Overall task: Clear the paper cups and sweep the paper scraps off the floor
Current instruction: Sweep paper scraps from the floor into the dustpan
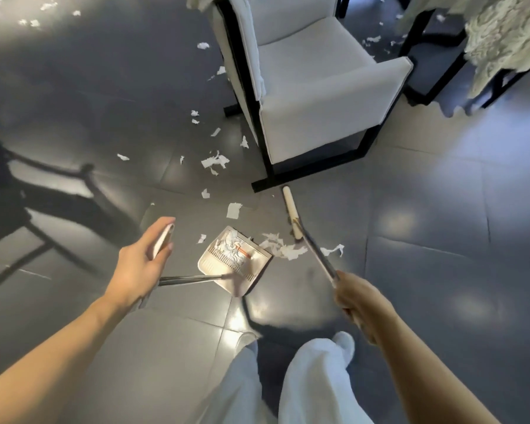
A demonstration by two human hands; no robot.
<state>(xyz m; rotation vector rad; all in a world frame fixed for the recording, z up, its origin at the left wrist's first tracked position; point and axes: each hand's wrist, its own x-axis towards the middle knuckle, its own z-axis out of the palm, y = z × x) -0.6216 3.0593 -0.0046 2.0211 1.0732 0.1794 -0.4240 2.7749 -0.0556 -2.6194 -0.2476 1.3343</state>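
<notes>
— Hands: what's each one holding?
— Left hand (141, 264) grips the pale handle (164, 240) of the ribbed beige dustpan (218, 263); right hand (358, 304) curls round the broom (291, 212) by its thin metal shaft.
— Scraps?
— Torn white paper scraps (283, 247) litter the glossy grey floor (410, 209), some just beside the dustpan, more by the padded chair (318, 102).

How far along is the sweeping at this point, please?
Partly done: some scraps already lie in the dustpan. In hand: the left hand holds the dustpan's handle, the right hand grips the broom near a pile beside the pan. Left: loose scraps beside the chair and farther off. No cups in view.
</notes>
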